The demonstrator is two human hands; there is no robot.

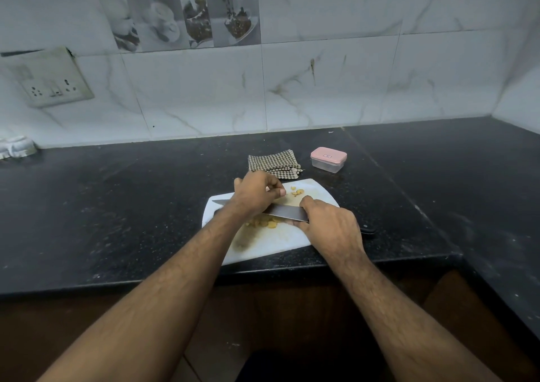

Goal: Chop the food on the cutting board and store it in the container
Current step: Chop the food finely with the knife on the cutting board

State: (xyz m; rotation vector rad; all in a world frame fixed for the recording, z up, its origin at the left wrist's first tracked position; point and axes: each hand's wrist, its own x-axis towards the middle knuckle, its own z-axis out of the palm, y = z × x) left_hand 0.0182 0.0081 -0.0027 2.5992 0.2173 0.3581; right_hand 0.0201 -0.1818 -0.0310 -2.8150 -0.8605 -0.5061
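Mid-chop, by the look of it. Right hand clamped round the dark handle of a broad steel kitchen knife, blade lying across the white plastic cutting board on the black speckled stone bench. Left hand curled over the blade's spine, fingertips apparently pinching something small. Pale yellow chopped food heaped under the blade, a few bits beyond it. Small clear container with pink lid well apart, still closed; storing not yet begun. Checked cloth beside it.
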